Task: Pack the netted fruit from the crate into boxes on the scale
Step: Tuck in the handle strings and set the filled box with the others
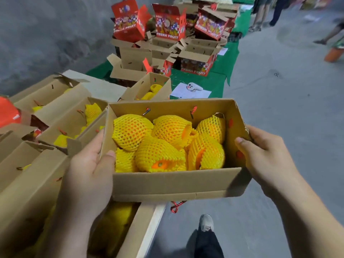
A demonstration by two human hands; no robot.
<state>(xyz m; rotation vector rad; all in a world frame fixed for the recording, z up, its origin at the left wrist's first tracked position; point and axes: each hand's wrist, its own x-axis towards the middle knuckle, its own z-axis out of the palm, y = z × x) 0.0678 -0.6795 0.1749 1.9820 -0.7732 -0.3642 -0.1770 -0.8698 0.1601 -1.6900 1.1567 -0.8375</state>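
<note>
I hold an open brown cardboard box (167,185) in the air in front of me. It contains several orange fruits in yellow foam nets (163,144). My left hand (89,175) grips the box's left wall, thumb over the rim. My right hand (264,155) grips the right wall, thumb hooked inside. A red cord handle (176,206) hangs under the box. No scale or crate is in view.
Several open boxes with netted fruit (74,125) stand in rows on the left. Red "FRESH FRUIT" boxes (169,23) are piled on a green-covered table (214,82) ahead. Grey floor lies to the right, with my shoe (205,223) below and people's legs (260,13) far back.
</note>
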